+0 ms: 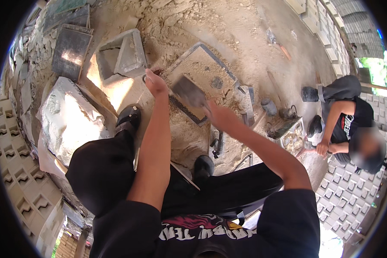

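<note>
My right hand (219,115) is closed round the handle of a trowel (188,91). Its broad grey blade is smeared by motion and lies over a low rectangular frame (219,62) heaped with sandy powder. A small round dark disc (216,83) rests on that powder. My left hand (156,83) is beside the frame's left side, fingers curled; a small dark thing shows at them, too unclear to name. Close to this hand sits a grey square mould (135,58) with an opening in it.
White sheeting (69,107) covers a mound at left, below dark flat boards (71,51). Loose powder surrounds the frame. Right of it stand a grey cup (268,106) and an open box (290,131). A co-worker (346,120) crouches at far right, hands on a tool. Patterned blocks line both sides.
</note>
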Motion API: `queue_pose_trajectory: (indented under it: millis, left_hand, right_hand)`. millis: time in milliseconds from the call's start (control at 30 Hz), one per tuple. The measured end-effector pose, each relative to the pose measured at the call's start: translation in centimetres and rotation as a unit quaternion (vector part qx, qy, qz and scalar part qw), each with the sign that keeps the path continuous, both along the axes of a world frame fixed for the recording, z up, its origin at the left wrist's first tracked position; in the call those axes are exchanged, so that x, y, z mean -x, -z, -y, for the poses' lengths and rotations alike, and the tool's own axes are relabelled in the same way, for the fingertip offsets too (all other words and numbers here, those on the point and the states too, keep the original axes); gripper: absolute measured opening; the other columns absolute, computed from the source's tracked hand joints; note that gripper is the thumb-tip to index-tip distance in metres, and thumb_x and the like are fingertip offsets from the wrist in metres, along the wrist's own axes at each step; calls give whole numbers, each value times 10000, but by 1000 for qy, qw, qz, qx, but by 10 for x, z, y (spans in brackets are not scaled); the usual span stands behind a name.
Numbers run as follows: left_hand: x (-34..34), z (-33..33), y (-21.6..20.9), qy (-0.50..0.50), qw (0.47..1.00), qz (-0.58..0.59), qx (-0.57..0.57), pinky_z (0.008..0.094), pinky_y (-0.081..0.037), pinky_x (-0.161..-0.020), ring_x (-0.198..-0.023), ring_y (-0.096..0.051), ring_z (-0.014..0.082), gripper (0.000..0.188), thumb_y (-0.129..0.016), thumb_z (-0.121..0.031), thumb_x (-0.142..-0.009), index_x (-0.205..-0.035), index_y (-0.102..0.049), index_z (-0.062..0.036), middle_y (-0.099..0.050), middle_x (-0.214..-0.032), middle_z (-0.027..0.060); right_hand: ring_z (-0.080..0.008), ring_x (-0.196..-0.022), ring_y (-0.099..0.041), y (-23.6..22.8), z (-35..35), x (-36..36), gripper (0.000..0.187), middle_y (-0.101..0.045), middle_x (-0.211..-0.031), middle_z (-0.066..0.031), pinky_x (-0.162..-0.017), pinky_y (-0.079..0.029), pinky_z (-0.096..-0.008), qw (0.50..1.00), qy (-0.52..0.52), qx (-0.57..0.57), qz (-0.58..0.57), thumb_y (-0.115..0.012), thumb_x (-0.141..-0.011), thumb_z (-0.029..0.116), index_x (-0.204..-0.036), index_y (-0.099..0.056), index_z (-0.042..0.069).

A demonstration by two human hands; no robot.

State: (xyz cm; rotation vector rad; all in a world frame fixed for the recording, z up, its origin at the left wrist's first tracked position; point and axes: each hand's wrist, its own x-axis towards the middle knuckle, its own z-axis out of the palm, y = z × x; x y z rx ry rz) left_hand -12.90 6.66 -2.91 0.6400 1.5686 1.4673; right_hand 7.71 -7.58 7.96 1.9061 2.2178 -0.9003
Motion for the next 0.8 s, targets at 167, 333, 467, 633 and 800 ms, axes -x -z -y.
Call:
queue_pose_trajectory:
  millis: [167,333,467,633,800]
  left_hand:
    - [1,-1,2,-23,996,80,-28,359,-474,-800,-775,-627,250,545,-309,-354,-968,-886,-653,61,-672,-821,161]
    - [13,-11,17,2,990,143,-14,345,-457,-853,-891,-606,235,572,-263,-392,-972,-995,-643,35,-675,-935,135]
    - [28,-10,-3,71,934,349,29,346,-399,-939,-1017,-553,228,696,-148,-476,-971,-1169,-604,12,-650,-1088,103]
    - [42,-9,3,209,929,305,19,330,-287,-1058,-1170,-481,227,846,-36,-631,-951,-1320,-537,-58,-602,-1257,100]
    - [45,-10,-3,155,930,334,16,329,-281,-1064,-1188,-472,214,831,-18,-607,-961,-1377,-465,-44,-589,-1280,112]
  right_hand:
    - [-454,-715,-639,-56,57,-62,297,-630,-741,-251,-634,-503,-547,990,-1,104,93,-431,-995,337,-1077,-442,52]
    - [-470,-654,-610,-45,-29,18,316,-597,-655,-260,-586,-489,-536,997,45,-15,-54,-455,-985,327,-1100,-430,34]
    - [-438,-701,-625,-5,-13,39,294,-630,-761,-247,-643,-494,-531,999,-3,-46,-1,-464,-980,315,-1107,-461,50]
    - [-432,-763,-646,-72,73,-24,290,-650,-822,-236,-648,-506,-516,983,10,133,129,-478,-975,289,-1155,-480,62]
    - [-467,-735,-618,-60,-13,40,310,-621,-756,-257,-642,-475,-550,999,-28,-21,11,-458,-982,329,-1086,-443,38]
